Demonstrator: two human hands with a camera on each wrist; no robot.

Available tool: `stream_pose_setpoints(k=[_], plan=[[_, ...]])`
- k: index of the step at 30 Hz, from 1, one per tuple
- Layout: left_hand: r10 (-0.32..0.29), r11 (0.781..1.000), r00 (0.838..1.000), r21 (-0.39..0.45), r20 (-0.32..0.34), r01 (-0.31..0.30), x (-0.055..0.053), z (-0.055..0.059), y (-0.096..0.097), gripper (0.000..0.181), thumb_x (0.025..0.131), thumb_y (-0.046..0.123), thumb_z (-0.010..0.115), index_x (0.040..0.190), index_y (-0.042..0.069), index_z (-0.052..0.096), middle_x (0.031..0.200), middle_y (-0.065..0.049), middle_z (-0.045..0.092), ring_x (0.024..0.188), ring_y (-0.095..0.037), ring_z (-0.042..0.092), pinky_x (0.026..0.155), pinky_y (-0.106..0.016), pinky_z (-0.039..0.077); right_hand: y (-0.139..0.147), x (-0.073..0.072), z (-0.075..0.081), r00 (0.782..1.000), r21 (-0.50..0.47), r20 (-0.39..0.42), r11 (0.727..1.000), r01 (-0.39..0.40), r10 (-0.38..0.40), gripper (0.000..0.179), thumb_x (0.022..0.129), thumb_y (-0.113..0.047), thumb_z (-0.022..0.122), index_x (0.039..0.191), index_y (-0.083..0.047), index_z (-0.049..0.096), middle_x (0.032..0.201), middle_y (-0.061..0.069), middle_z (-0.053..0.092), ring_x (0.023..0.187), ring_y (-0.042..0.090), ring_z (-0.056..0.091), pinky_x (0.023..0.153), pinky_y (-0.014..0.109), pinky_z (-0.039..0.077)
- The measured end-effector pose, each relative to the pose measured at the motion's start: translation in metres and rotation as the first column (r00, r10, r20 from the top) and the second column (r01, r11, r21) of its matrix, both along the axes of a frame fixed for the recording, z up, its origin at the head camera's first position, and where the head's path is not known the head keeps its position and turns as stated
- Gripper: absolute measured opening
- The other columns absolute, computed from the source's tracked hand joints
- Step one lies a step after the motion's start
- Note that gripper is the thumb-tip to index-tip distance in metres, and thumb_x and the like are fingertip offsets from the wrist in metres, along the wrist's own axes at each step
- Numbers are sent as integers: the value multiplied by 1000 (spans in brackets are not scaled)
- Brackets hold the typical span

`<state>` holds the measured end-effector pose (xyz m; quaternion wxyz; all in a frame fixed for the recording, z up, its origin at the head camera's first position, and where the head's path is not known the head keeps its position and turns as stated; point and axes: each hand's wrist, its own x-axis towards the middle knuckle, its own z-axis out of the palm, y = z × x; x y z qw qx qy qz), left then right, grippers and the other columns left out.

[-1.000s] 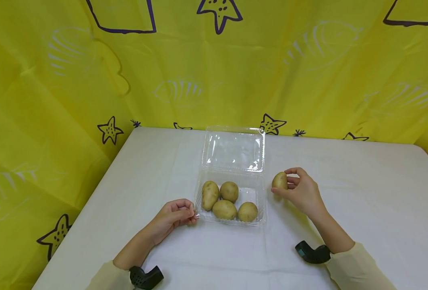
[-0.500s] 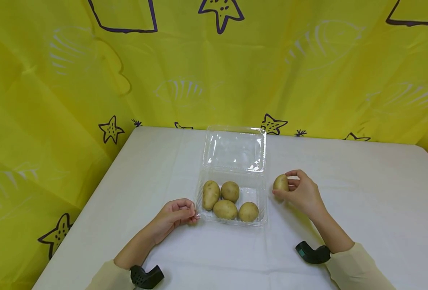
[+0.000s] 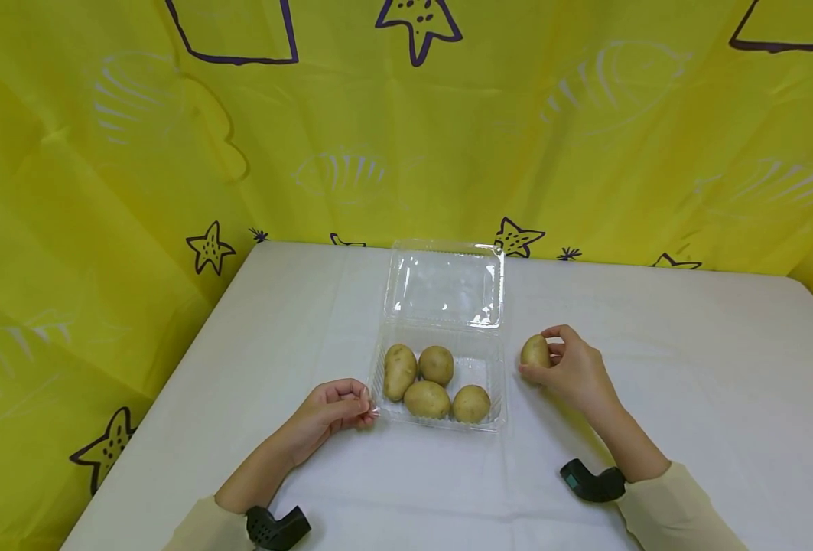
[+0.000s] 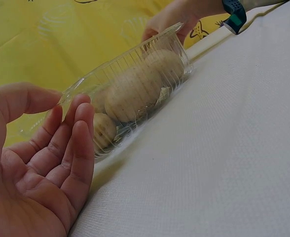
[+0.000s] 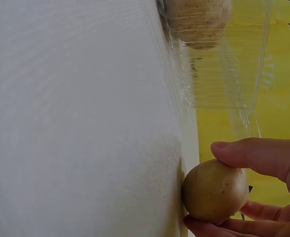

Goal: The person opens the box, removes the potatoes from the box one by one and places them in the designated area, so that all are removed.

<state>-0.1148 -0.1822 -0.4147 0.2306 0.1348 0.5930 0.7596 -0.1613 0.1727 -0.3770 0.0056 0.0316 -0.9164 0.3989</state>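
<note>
A clear plastic clamshell box (image 3: 440,425) sits on the white table with its lid (image 3: 443,287) folded back. Several potatoes lie in its base, among them a long potato (image 3: 400,373) at the left and a rounder potato (image 3: 471,404) at the front right. My left hand (image 3: 333,413) pinches the box's front left corner between thumb and fingers, as the left wrist view shows at the rim (image 4: 93,79). To the right of the box, my right hand (image 3: 574,371) holds a single potato (image 5: 215,191) between thumb and fingertips, close over the tabletop.
The white-covered table (image 3: 709,383) reaches back to a yellow curtain (image 3: 447,138) printed with stars and fish. A black wrist camera (image 3: 278,528) is on the left arm, another black camera (image 3: 593,480) on the right.
My right hand has shifted slightly toward me and to the right with its potato, away from the box. The left hand, box and other potatoes stay in place.
</note>
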Motion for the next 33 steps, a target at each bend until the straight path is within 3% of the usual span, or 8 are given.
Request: stream_pose_setpoints(k=[13, 22, 33], plan=[[2, 1000, 1000, -1, -1, -2, 1, 0, 0, 4, 90, 5, 52, 88, 5, 55, 85, -5, 61, 80, -13, 61, 75, -24, 50, -1, 1, 0, 1000, 99, -9, 995, -11, 12, 59, 74, -24, 76, 113, 5, 44, 103, 30, 59, 89, 36, 60, 71, 44, 48], [6, 1000, 1000, 2, -1, -6, 1, -1, 0, 4, 90, 4, 52, 88, 5, 55, 85, -5, 61, 79, -13, 61, 75, -25, 50, 1, 0, 2, 999, 123, 42, 992, -17, 12, 62, 77, -33, 73, 116, 5, 44, 98, 25, 60, 85, 32, 57, 68, 40, 47], [6, 1000, 1000, 0, -2, -6, 1, 0, 0, 5, 90, 2, 51, 88, 5, 54, 85, -4, 59, 81, -13, 61, 75, -25, 50, 3, -1, 1, 999, 123, 35, 992, -29, 25, 46, 82, -30, 69, 107, 5, 53, 98, 26, 61, 88, 34, 57, 71, 43, 48]])
